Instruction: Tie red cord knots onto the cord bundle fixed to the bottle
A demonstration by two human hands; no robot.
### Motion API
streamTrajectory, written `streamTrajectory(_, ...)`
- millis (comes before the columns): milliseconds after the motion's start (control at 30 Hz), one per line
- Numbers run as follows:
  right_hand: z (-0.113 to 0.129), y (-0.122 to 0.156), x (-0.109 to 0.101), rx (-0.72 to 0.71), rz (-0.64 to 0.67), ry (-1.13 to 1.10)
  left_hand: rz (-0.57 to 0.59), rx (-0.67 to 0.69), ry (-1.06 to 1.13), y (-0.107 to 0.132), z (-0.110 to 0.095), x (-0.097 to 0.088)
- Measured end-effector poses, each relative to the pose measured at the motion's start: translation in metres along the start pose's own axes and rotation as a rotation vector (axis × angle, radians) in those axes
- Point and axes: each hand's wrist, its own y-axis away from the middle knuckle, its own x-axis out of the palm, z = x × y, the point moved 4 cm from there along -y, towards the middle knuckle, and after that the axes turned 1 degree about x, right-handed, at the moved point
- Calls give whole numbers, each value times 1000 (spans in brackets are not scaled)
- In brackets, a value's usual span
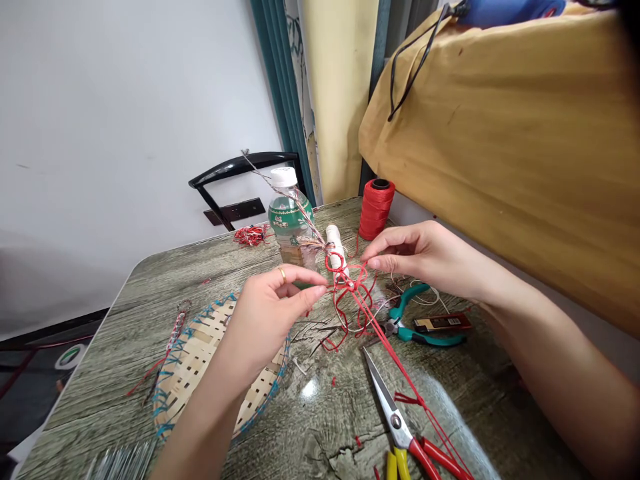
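Note:
A red cord (383, 337) stretches taut from the lower right up to a knotted part with loops, in front of a white spool (337, 245). My left hand (280, 300), with a ring on one finger, pinches a strand of this cord between thumb and forefinger at the left of the knot. On the other side, my right hand (415, 253) pinches a loop of the red cord by its fingertips. A small pale bead-like piece sits at the knot. More loose red loops hang below, and what anchors the knot at the back is hard to make out.
A water bottle (285, 220) and a red thread spool (377, 208) stand behind. Green-handled pliers (415, 339), a small box (443, 323) and scissors (397, 423) lie to the right. A woven bamboo tray (187, 373) lies left, with metal pins (123, 462) near the front.

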Motion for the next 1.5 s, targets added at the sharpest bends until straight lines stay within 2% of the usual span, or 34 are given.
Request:
streamTrajectory(67, 5, 3, -3, 16, -34, 65, -92, -25, -20, 3, -2, -2)
streamTrajectory(133, 9, 7, -2, 66, 27, 59, -121, -62, 46, 7, -5, 0)
streamTrajectory(233, 11, 10, 6, 152, 192, -74, -16, -119, 189, 11, -9, 10)
streamTrajectory(367, 7, 10, 18, 239, 253, -241, 82, -192, 272, 12, -7, 23)
streamTrajectory(500, 2, 7, 27, 261, 318, -328, 134, -213, 295, 11, -2, 29)
streamTrajectory(800, 2, 5, 20, 156, 249, -235, 98, -157, 244, 10, -5, 16)
streamTrajectory(1167, 3, 6, 10, 120, 182, -198, 63, -134, 107, 11, -7, -2)
streamTrajectory(1367, 4, 5, 13, 110, 175, -162, 99, -118, 59, 11, -10, 0)
streamTrajectory(1500, 4, 4, 15, 43, 179, -152, 128, -148, 37, 11, -9, 4)
